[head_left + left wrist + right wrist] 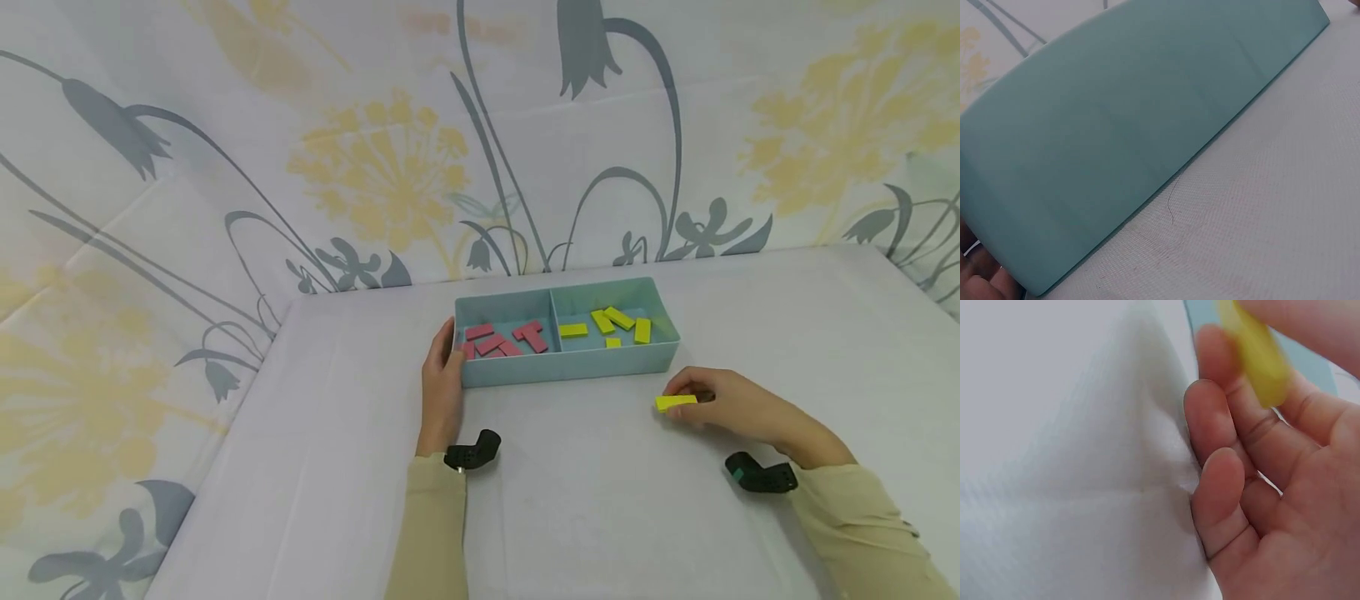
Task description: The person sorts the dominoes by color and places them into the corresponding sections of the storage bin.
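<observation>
A light teal box [570, 367] with two compartments lies on the white cloth. Several pink blocks [491, 344] are in its left compartment, and several yellow blocks [619, 317] in the right one. My left hand [441, 400] grips the box's left end, thumb at the front corner. The left wrist view is mostly the box's front wall [1129, 131], with fingers [985, 284] at its lower corner. In front of the box's right end, my right hand [738, 408] pinches a yellow block [677, 403] between thumb and fingers, close above the cloth.
White cloth [585, 500] covers the table around the box. Behind and to the left stands a flower-patterned curtain [405, 167], close to the box's far side. A black wrist camera [474, 450] sits on the left wrist, another camera [761, 475] on the right.
</observation>
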Demonstrator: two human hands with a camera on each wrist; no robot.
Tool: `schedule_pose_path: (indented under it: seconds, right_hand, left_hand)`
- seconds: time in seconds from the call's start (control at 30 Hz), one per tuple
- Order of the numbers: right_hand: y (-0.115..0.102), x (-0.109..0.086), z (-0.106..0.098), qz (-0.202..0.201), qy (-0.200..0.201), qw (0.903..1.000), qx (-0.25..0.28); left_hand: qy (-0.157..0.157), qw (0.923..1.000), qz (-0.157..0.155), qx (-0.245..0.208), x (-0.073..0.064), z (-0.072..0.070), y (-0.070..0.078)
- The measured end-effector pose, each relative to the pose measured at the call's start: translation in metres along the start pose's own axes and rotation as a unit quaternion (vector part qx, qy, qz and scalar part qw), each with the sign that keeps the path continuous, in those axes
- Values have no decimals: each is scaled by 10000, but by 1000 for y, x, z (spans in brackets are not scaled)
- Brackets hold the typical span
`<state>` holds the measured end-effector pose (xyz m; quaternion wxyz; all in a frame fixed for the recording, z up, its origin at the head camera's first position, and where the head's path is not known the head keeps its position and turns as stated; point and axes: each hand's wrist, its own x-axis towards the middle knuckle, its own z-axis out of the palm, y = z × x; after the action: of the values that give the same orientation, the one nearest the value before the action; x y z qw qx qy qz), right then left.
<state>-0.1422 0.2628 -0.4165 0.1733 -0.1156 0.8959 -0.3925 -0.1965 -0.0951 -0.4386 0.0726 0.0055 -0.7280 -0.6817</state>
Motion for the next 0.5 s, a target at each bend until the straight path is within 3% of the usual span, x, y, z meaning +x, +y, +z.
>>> schedule_pose_path:
  seconds: [0.33,0.5]
  right_hand:
    - [7,-3,-3,184,360,9943,984]
    - [8,-2,-1,85,377,9927,1139]
  left_hand:
    - [55,9999,39,89,0,1,1]
    - [-25,10000,-82,-20,0,0,2]
